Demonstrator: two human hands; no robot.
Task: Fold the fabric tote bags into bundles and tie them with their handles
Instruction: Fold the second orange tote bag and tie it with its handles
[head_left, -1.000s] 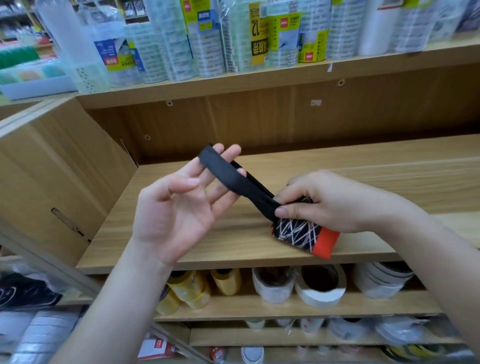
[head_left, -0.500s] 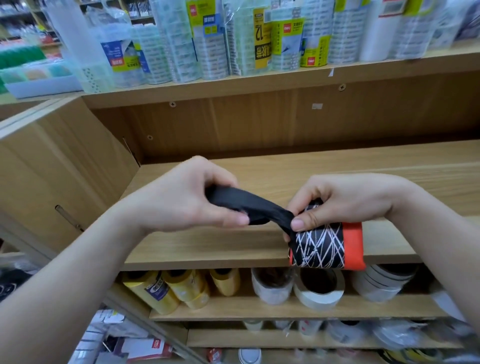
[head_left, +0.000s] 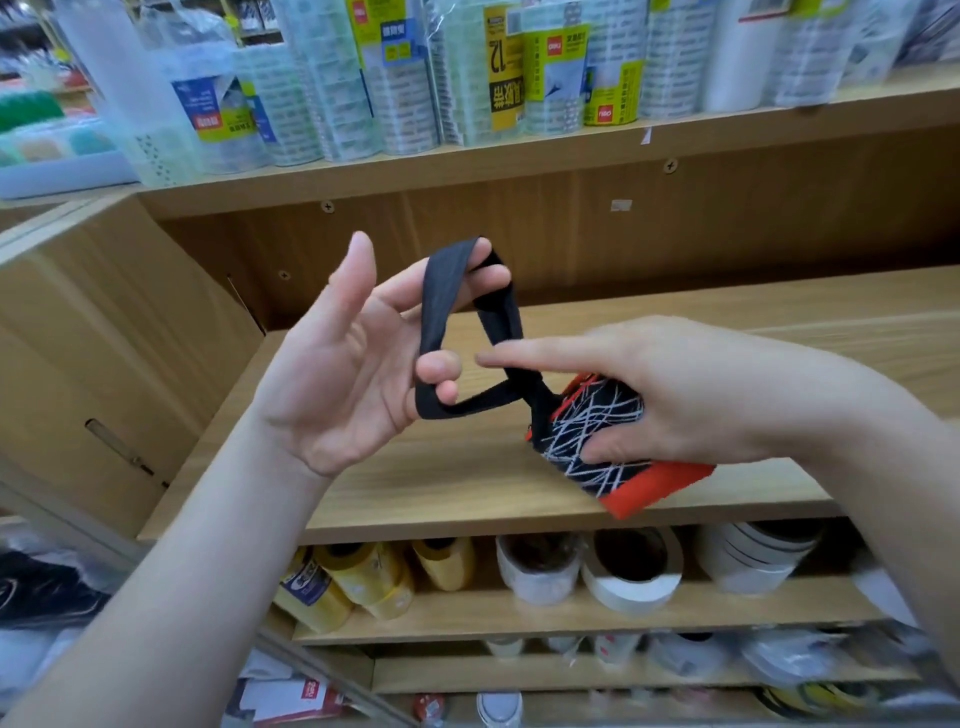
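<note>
Black fabric handle (head_left: 434, 312) is stretching round the left hand's (head_left: 337, 384) hooking fingers (head_left: 439, 370) while the right hand (head_left: 675, 395) is clasping the rolled black-and-orange tote (head_left: 587, 431).

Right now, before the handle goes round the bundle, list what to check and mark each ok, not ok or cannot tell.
1. Bundle rolled tight: ok, the right hand grips it.
2. Handle held open as a loop: ok, stretched over fingers of the left hand.
3. Handle crossed once beside the bundle: ok.
4. Loop wide enough to pass over the bundle: cannot tell.
5. Right index finger clear of the loop: cannot tell, its tip overlaps the opening.
6. Second handle tucked in: cannot tell, only one shows.
</note>
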